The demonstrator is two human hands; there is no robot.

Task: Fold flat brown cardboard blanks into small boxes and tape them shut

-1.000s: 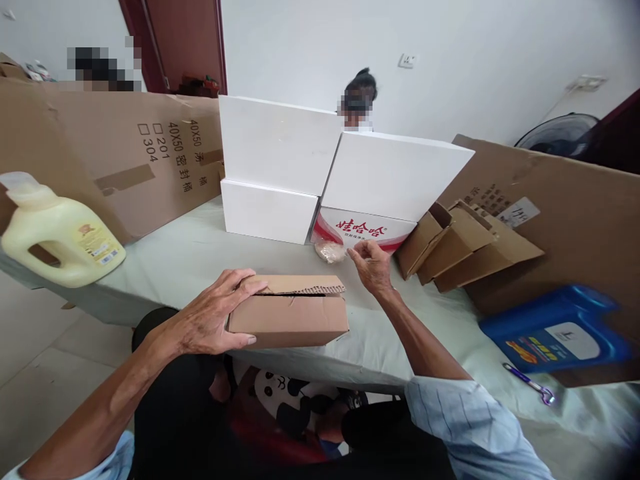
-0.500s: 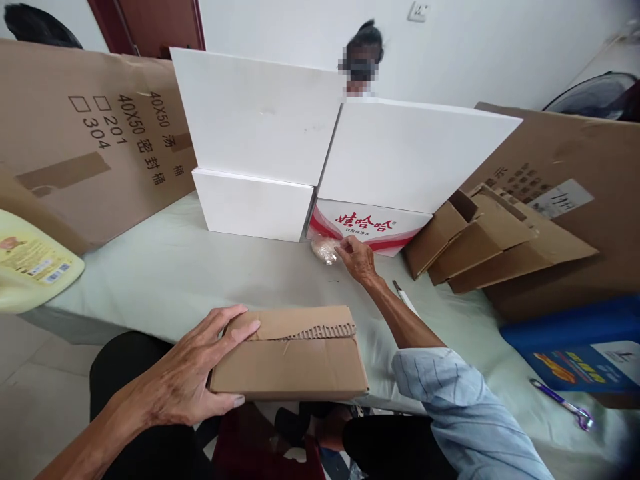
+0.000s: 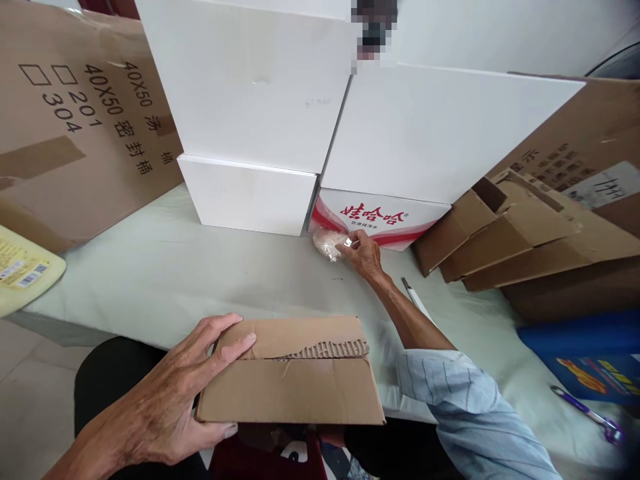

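Observation:
My left hand (image 3: 173,390) grips the left end of a small brown cardboard box (image 3: 295,390) at the table's near edge. Its fingers lie over the top and its thumb presses the near side. A torn strip along the box's top bares the corrugation. Farther off, my right hand (image 3: 365,259) pinches the right side of a crumpled bundle of clear plastic (image 3: 327,244), which rests on the cloth before a red-and-white carton (image 3: 383,217). What lies inside the plastic cannot be made out. A white-handled utility knife (image 3: 416,299) lies beside my right forearm.
White panels (image 3: 250,87) stand across the back, with a person's blurred head (image 3: 374,30) above them. Large cartons (image 3: 85,133) flank both sides. Folded cardboard pieces (image 3: 515,230), a blue box (image 3: 590,360) and a purple-handled tool (image 3: 583,408) sit right; a yellow jug (image 3: 25,277) stands left.
The view has tipped down and come closer. My right fingers have closed in on the plastic bundle, while my left hand keeps its hold on the box.

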